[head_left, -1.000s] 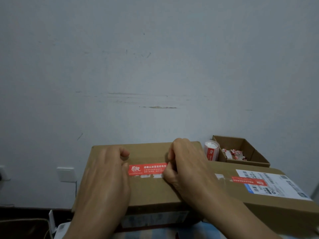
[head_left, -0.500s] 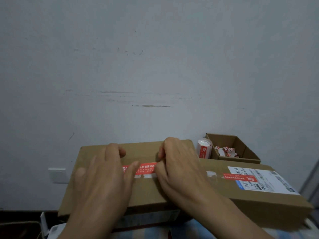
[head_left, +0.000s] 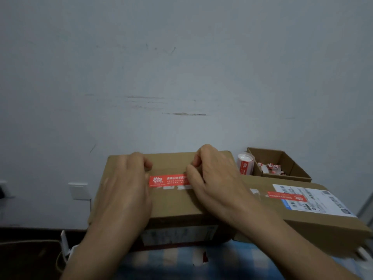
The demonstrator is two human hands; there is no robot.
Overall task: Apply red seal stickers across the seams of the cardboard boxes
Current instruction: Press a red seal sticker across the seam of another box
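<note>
**Both hands at the ends of a red seal on the nearer box**

The left hand (head_left: pixel 125 190) rested knuckles-up on top of the cardboard box (head_left: pixel 173 201), its fingers curled in and holding nothing, its thumb side touching the left end of the red seal sticker (head_left: pixel 168 181). The sticker lay flat on the box top between the two hands, its white print facing up. The right hand (head_left: pixel 214 178) covered the sticker's right end, fingers curled tight and thumb laid over the strip; whether it pinched that end or only pressed it down could not be told.

To the right of the right hand lay a second cardboard box (head_left: pixel 260 183), touching the first, carrying a white shipping label (head_left: pixel 314 201) and its own red sticker (head_left: pixel 286 197) at the label's left edge. Beyond the right hand stood a sticker roll (head_left: pixel 245 163), just beside a small open box (head_left: pixel 296 168) with torn red-and-white scraps (head_left: pixel 270 168) inside. Below both wrists showed a blue checked cloth (head_left: pixel 222 263). Left of the left hand, a white wall switch (head_left: pixel 79 190) sat on the grey wall (head_left: pixel 181 77).
</note>
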